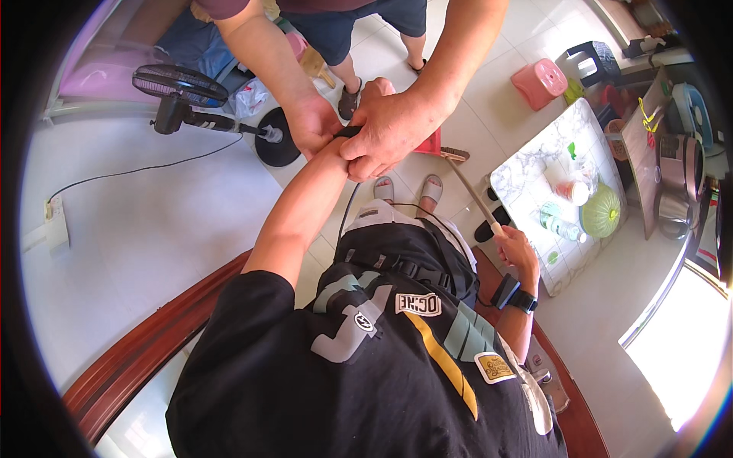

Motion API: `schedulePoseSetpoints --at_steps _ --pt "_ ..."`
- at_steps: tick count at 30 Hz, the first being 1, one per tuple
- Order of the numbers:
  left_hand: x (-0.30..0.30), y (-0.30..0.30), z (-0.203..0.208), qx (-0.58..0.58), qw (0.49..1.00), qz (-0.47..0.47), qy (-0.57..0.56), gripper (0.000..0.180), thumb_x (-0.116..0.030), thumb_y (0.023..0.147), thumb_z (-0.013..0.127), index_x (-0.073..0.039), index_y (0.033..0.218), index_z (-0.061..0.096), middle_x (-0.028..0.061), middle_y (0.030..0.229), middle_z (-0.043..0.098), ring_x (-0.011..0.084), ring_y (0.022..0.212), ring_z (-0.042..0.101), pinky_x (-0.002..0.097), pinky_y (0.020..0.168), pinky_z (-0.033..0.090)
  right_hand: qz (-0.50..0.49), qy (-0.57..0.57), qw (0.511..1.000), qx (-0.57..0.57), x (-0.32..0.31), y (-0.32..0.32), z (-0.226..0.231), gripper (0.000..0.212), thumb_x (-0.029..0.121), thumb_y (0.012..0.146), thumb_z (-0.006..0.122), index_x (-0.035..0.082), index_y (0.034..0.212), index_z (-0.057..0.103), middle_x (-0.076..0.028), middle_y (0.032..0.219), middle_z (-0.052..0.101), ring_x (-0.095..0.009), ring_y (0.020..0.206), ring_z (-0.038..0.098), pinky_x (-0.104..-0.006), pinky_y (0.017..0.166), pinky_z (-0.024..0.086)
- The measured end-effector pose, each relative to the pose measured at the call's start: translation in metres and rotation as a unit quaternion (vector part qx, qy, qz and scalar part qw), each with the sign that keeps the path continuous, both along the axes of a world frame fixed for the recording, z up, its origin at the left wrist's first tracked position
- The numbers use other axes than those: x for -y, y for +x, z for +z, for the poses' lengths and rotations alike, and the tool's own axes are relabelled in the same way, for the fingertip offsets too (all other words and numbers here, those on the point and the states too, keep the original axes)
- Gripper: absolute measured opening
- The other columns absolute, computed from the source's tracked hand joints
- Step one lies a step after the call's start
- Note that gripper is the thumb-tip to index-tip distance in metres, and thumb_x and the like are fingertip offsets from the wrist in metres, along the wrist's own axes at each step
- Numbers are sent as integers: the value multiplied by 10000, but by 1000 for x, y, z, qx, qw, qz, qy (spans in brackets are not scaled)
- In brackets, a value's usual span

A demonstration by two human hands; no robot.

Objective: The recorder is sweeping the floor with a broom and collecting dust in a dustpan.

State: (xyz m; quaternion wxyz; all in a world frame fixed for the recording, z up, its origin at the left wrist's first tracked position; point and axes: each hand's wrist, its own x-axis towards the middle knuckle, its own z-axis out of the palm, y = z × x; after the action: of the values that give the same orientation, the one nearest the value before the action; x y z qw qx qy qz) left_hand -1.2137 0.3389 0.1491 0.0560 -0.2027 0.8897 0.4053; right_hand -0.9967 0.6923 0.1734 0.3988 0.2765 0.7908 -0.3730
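Observation:
My left forearm reaches forward, and another person's two hands are wrapped round its wrist. A black strap shows there between that person's fingers. My left hand is mostly hidden behind them, so I cannot make out its fingers. Low on the right, my right hand is closed round the pale handle of a broom. The broom slants down to the floor, where its brown head rests beside a red dustpan. On my right wrist is a black band with a small dark box.
A black fan with a round base stands at the left, its cord running across to the wall. At the right is a marble-patterned table with a green melon and bottles. A pink stool stands beyond it.

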Motion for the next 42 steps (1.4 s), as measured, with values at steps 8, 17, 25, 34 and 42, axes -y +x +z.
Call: schedulePoseSetpoints --at_steps 8,17,25,34,42 --pt "-7 -11 2 7 1000 -22 -2 162 -59 776 639 23 913 612 193 899 650 360 878 641 440 755 510 7 -6 999 37 -10 -8 -5 421 231 875 621 63 1260 639 8 685 560 -82 556 520 -248 459 400" --pt "-4 27 11 20 999 -45 -4 170 -60 776 642 21 923 620 202 909 655 365 897 646 442 775 512 12 -8 999 44 -17 -17 -8 396 238 863 622 59 1214 655 10 682 558 -79 558 516 -252 466 399" --pt "-18 -25 -12 32 999 -43 -9 178 -60 775 645 20 933 626 210 917 660 369 914 650 444 792 515 19 -22 999 18 -12 -23 -15 178 216 878 610 42 839 597 -11 622 554 -103 516 532 -279 447 401" --pt "15 2 -18 58 996 -67 -7 187 -60 774 649 18 943 633 219 927 665 373 934 654 446 812 517 27 -33 998 48 -21 -27 -25 258 239 884 618 56 1062 656 10 675 550 -88 558 522 -267 473 405" --pt "20 -17 -38 81 993 -91 -5 195 -60 774 652 17 953 640 227 936 670 377 951 658 448 829 520 10 -37 999 33 -18 -31 -21 187 235 890 608 49 867 605 1 637 556 -94 527 532 -276 446 409"
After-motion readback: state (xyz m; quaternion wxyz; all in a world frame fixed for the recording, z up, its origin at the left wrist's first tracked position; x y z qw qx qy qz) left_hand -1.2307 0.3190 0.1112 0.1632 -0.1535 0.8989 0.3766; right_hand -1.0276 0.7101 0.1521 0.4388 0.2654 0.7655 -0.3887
